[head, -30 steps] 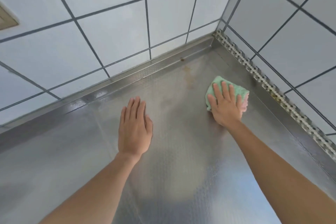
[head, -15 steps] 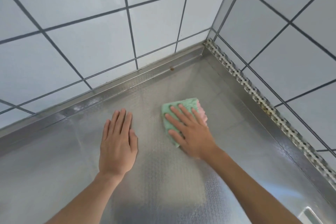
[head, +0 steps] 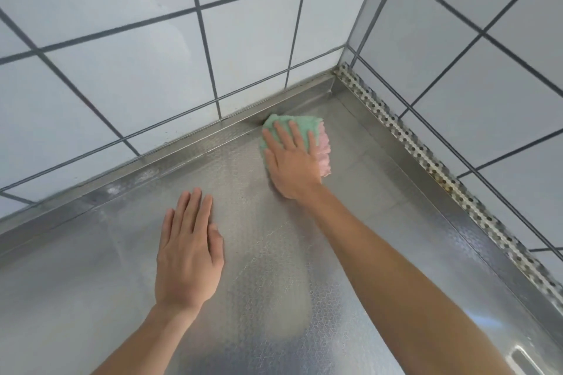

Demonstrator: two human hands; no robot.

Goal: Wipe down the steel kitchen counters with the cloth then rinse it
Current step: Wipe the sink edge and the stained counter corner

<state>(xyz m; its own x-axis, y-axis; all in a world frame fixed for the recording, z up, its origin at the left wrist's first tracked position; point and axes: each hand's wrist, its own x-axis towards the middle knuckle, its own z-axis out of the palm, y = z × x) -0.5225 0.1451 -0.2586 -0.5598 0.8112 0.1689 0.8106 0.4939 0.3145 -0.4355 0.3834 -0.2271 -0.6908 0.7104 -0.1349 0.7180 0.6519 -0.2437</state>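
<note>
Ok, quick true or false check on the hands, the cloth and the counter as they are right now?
1. The right hand presses the cloth flat on the steel counter. True.
2. The cloth is all green. False: one side is pink.
3. The left hand holds a second cloth. False: it lies flat and empty on the counter.
4. The cloth sits against the back upstand, below the tiled wall. True.
5. The cloth is under a running tap. False: no tap or water shows; rinsing is not yet done.
</note>
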